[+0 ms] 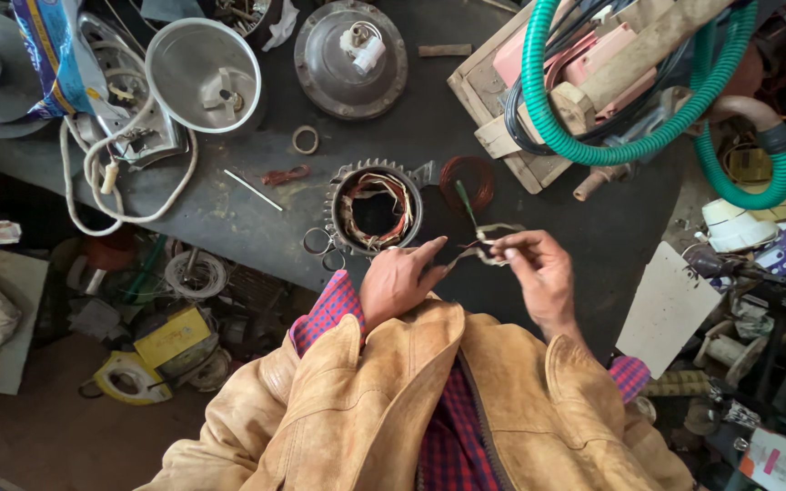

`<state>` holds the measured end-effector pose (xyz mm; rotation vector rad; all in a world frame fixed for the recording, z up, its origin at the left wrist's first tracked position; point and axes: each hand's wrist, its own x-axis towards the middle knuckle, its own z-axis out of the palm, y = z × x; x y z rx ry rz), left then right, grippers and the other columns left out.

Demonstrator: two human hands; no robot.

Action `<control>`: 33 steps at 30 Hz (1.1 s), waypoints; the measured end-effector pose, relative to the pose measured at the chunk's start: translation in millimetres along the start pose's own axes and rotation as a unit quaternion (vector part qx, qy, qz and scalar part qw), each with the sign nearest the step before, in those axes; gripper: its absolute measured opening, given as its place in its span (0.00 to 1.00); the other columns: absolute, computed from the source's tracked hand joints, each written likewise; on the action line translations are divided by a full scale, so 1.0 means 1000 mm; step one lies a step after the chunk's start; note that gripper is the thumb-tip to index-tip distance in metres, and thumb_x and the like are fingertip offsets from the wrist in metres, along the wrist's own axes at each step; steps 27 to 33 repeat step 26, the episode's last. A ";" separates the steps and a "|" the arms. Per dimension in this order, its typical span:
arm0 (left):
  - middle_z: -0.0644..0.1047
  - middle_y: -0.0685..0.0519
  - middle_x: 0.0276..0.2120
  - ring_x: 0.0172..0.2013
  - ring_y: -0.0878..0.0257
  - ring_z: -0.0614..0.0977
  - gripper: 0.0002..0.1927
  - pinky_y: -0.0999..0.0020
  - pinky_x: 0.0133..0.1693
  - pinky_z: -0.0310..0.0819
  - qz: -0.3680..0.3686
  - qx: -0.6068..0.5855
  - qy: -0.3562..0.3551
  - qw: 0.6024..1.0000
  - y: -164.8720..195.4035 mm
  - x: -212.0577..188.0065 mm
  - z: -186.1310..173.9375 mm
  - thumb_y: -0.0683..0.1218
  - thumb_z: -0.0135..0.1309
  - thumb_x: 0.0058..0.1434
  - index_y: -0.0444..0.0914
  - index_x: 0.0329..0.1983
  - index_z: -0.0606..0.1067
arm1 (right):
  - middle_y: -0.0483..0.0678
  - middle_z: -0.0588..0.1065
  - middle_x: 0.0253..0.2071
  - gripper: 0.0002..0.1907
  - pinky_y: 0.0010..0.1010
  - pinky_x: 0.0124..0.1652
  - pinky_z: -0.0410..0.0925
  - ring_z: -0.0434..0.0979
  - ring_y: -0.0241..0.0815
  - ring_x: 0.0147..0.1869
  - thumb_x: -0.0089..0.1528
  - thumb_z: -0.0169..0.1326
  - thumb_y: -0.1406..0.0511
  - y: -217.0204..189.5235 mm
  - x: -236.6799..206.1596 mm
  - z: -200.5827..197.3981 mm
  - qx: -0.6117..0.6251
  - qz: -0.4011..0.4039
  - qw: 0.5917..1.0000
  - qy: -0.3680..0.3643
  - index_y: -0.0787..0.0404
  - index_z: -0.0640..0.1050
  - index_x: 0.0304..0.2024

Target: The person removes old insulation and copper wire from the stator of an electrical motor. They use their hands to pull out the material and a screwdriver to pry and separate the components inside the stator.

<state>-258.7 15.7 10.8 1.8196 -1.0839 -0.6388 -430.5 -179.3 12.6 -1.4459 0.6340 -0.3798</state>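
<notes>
A round motor stator [375, 211] with copper windings and a toothed metal rim sits on the dark workbench [229, 214]. My left hand [399, 280] rests just below it, fingers pointing right toward a thin pale strip [488, 244]. My right hand [539, 268] pinches that strip and thin wire leads between thumb and fingers. A green-tipped wire [463, 202] rises from the strip. A coil of reddish copper wire [468, 180] lies right of the stator.
A white bowl-shaped cover [202, 73], a grey round motor cap [349, 59], white cord [125, 173], a small ring [305, 139] and a wooden crate with green hose [611, 91] crowd the bench. Clutter lies on the floor both sides.
</notes>
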 end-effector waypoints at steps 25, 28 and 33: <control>0.79 0.47 0.29 0.33 0.45 0.81 0.08 0.50 0.35 0.74 0.117 0.061 -0.086 0.988 -0.035 -0.010 0.022 0.47 0.55 0.57 0.38 0.37 0.75 | 0.50 0.78 0.45 0.14 0.39 0.48 0.71 0.80 0.52 0.48 0.58 0.59 0.68 -0.048 0.013 0.037 -0.529 -0.038 0.827 -0.187 0.57 0.81 0.47; 0.79 0.46 0.29 0.34 0.45 0.81 0.10 0.50 0.35 0.74 0.122 0.061 -0.088 0.987 -0.037 -0.011 0.022 0.47 0.57 0.56 0.38 0.37 0.75 | 0.49 0.77 0.48 0.16 0.39 0.52 0.70 0.78 0.52 0.53 0.55 0.59 0.68 -0.051 0.015 0.040 -0.513 -0.103 0.831 -0.186 0.58 0.81 0.47; 0.79 0.46 0.29 0.34 0.45 0.81 0.10 0.50 0.35 0.74 0.122 0.061 -0.088 0.987 -0.037 -0.011 0.022 0.47 0.57 0.56 0.38 0.37 0.75 | 0.49 0.77 0.48 0.16 0.39 0.52 0.70 0.78 0.52 0.53 0.55 0.59 0.68 -0.051 0.015 0.040 -0.513 -0.103 0.831 -0.186 0.58 0.81 0.47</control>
